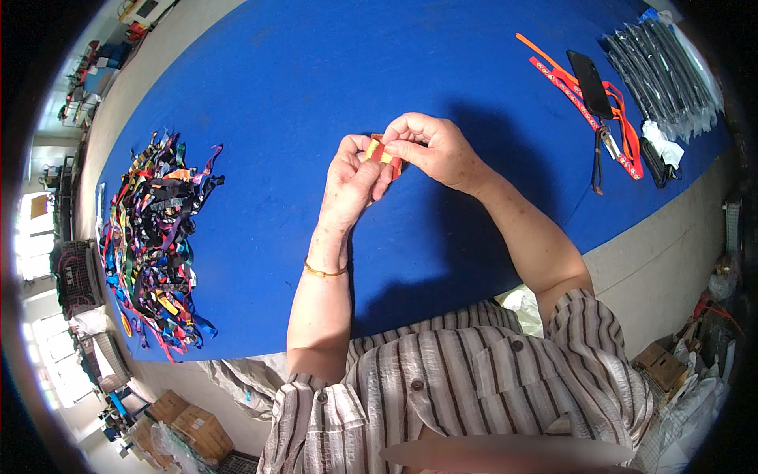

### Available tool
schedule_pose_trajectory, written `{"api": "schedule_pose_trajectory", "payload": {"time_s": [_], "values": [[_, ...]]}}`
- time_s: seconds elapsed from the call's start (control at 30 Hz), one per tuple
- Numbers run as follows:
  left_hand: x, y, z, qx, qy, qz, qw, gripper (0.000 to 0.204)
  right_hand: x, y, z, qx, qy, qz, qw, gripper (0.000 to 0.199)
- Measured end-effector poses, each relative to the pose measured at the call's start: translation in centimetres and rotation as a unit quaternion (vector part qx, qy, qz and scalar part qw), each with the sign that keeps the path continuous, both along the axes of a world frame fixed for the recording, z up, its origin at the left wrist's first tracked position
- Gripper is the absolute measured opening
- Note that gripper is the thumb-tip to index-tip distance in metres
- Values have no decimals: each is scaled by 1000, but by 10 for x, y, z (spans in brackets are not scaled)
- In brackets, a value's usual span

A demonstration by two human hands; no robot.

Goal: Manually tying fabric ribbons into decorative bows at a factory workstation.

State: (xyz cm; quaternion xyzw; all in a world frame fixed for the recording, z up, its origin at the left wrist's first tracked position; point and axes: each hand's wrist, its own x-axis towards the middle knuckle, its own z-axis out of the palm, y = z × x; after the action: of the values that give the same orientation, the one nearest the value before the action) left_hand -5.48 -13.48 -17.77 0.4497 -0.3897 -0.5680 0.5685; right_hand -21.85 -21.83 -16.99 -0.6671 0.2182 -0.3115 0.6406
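Striped shirt; beyond, red-yellow piece between both hands

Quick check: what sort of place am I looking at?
Probably a small workshop or packing room, judging by the heap of multicoloured fabric straps, the row of plastic-wrapped dark packages and the cardboard boxes.

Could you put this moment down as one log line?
left hand: holds red-yellow piece | right hand: pinches it | left side: ribbon pile | right side: phone, black packets | surface: blue table
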Motion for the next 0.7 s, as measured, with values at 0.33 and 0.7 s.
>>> {"api": "schedule_pose_trajectory", "payload": {"time_s": [0.33,0.7], "values": [[2,-1,2,39,19,11,999,17,2,2,-2,40,-36,-10,999,11],[2,0,0,30,-1,24,999,23,1,1,1,51,-37,4,998,9]]}}
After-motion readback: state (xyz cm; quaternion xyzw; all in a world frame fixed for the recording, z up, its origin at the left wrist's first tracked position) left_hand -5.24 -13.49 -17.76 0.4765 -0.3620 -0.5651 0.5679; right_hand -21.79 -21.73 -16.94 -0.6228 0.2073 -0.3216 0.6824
